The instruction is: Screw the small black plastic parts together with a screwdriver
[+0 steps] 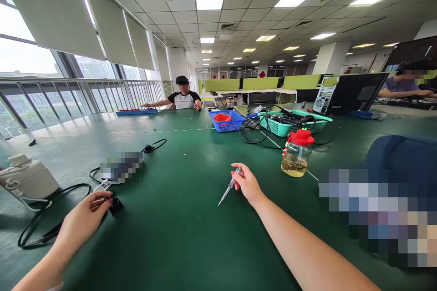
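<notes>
My right hand (248, 183) pinches a slim screwdriver (228, 189) by its clear handle, and the bare metal tip slants down to the left, close to the green tabletop (184, 236). On the left, my left hand (85, 218) has thumb and fingers closed at a small black block-shaped piece (116, 207), whose kind I cannot make out. Thin white wires (102, 185) run from near those fingertips towards a blurred-out box (123, 167). A black cable (51, 234) loops behind and beside my left hand.
A whitish bottle-like container (29, 177) stands far left. To the right are a red-lidded jar (295, 157), a blue basket (228, 122), a green basket (283, 125) of cables and a computer case (351, 93). One person (183, 97) sits opposite; another (406, 82) is at far right.
</notes>
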`<state>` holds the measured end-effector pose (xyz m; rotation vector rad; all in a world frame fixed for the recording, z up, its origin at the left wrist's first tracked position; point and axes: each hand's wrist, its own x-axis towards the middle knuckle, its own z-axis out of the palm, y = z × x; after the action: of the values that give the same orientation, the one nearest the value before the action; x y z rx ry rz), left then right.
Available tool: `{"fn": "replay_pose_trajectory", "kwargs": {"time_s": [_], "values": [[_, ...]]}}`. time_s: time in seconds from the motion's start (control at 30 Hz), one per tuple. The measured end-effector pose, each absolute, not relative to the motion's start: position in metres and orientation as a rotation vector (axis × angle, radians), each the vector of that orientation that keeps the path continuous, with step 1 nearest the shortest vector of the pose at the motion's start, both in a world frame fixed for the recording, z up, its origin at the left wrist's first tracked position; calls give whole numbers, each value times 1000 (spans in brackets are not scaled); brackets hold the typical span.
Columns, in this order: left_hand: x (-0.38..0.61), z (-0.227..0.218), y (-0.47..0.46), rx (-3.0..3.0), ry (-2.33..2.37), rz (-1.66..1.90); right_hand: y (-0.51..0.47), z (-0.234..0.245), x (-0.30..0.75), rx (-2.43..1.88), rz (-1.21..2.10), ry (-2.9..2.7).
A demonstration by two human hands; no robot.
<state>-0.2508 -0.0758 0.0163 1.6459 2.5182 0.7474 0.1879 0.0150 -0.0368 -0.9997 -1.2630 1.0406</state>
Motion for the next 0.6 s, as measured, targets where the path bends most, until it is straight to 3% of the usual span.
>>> {"fn": "replay_pose_trajectory", "kwargs": {"time_s": [0.6], "values": [[-225, 26, -86, 1736, 2541, 377, 14, -37, 189, -1012, 1046, -1289]]}}
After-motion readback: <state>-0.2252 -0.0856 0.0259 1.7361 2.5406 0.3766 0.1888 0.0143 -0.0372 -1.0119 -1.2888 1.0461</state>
